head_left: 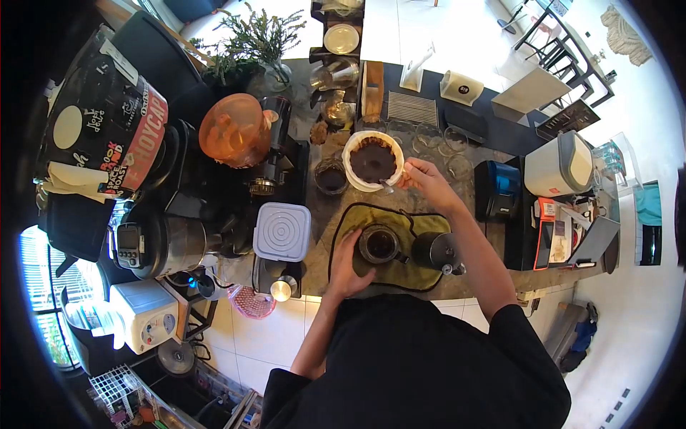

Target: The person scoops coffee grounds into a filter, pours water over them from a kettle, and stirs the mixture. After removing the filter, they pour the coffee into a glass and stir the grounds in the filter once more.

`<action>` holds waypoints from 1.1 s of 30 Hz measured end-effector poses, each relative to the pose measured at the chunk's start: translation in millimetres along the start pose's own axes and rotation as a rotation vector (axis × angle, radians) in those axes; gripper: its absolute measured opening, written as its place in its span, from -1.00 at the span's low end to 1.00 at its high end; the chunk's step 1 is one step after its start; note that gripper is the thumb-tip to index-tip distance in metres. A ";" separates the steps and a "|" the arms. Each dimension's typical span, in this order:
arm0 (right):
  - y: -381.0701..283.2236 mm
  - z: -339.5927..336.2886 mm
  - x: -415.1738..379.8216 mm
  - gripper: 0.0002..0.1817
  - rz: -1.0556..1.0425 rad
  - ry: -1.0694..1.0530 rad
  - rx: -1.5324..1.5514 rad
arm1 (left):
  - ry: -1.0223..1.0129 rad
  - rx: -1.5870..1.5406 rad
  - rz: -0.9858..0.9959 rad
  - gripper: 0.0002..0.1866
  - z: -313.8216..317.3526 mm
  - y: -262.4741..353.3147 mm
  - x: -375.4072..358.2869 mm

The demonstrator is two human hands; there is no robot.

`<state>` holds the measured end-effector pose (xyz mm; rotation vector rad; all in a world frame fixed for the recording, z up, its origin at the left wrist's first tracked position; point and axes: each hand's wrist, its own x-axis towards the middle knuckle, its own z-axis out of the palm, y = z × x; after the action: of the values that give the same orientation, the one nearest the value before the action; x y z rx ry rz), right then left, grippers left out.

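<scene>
A white coffee dripper [372, 161] lined with a filter holds dark wet coffee grounds. At its right edge my right hand [426, 183] is closed on a small metal spoon [386, 186]. My left hand [350, 268] curves round the left side of a glass server [379, 244] with dark liquid in it, which stands on an olive green cloth [355, 217]. Whether the palm touches the glass is hard to tell. A black pitcher [433, 252] stands on the cloth to the right. Left of the dripper is a glass [330, 176] of dark liquid.
Several clear glasses [429, 136] stand behind and right of the dripper. A grinder with an orange hopper [234, 131] and a scale with a lidded square container [282, 232] are on the left. A black and blue device [498, 191] sits at the right.
</scene>
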<state>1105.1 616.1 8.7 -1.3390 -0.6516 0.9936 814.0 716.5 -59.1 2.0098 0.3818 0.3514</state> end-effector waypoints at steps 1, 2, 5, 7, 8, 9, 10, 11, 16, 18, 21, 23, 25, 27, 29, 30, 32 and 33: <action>2.4 -0.3 1.0 -0.65 -0.003 0.001 -0.001 | 0.000 0.000 0.003 0.00 1.6 0.2 1.7; 5.3 -0.4 1.7 -0.65 0.010 0.011 0.005 | -0.019 0.038 0.012 0.04 3.2 0.1 3.0; 5.6 3.7 1.9 -0.66 0.046 0.036 0.011 | -0.046 0.078 0.008 0.10 5.5 -0.1 7.0; 8.9 5.2 0.1 -0.66 0.073 0.049 0.010 | -0.053 0.079 -0.007 0.12 4.6 2.0 10.3; 11.7 5.1 -0.1 -0.66 0.069 0.035 0.024 | -0.052 0.037 0.001 0.07 2.2 2.5 12.2; 12.3 4.9 0.2 -0.66 0.063 0.020 0.038 | -0.049 -0.004 0.010 0.02 -0.7 2.4 13.8; 13.0 4.6 -0.4 -0.66 0.064 0.021 0.039 | -0.051 -0.004 0.009 0.02 -3.2 -1.2 12.5; 14.0 4.3 -1.7 -0.66 0.067 0.023 0.044 | -0.050 -0.050 -0.023 -0.05 -5.6 -7.3 10.0; 12.8 5.3 -9.0 -0.66 0.092 0.051 0.046 | 0.071 -0.203 -0.101 -0.21 -5.6 -40.3 20.5; 11.2 5.3 -11.8 -0.66 0.087 0.063 0.062 | 0.181 -0.255 -0.108 -0.25 -10.4 -43.3 45.2; 15.1 2.1 -12.2 -0.66 0.080 0.070 0.059 | 0.175 -0.279 -0.127 -0.35 -13.5 -50.4 81.1; 17.3 1.5 -11.7 -0.66 0.074 0.071 0.060 | 0.159 -0.290 -0.052 -0.38 -5.8 -70.0 92.0; 17.0 0.9 -10.6 -0.66 0.068 0.077 0.063 | 0.205 -0.248 -0.059 -0.44 -1.2 -73.0 99.0; 17.8 2.0 -9.0 -0.65 0.076 0.075 0.053 | 0.238 -0.277 -0.066 -0.46 4.0 -66.4 96.6; 17.2 2.4 -7.6 -0.65 0.072 0.078 0.050 | 0.273 -0.303 -0.078 -0.48 4.4 -53.6 94.8; 16.5 3.3 -7.6 -0.65 0.068 0.078 0.043 | 0.288 -0.326 -0.095 -0.49 4.2 -48.7 94.4; 14.8 6.2 -8.2 -0.65 0.068 0.089 0.041 | 0.305 -0.352 -0.110 -0.50 4.0 -47.5 94.7; 14.2 6.7 -8.4 -0.64 0.066 0.099 0.037 | 0.320 -0.289 -0.088 -0.49 3.4 -49.6 95.5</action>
<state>1092.5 611.2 -2.8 -1.3747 -0.5151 0.9813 896.2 774.7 -97.1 1.6507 0.5826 0.6393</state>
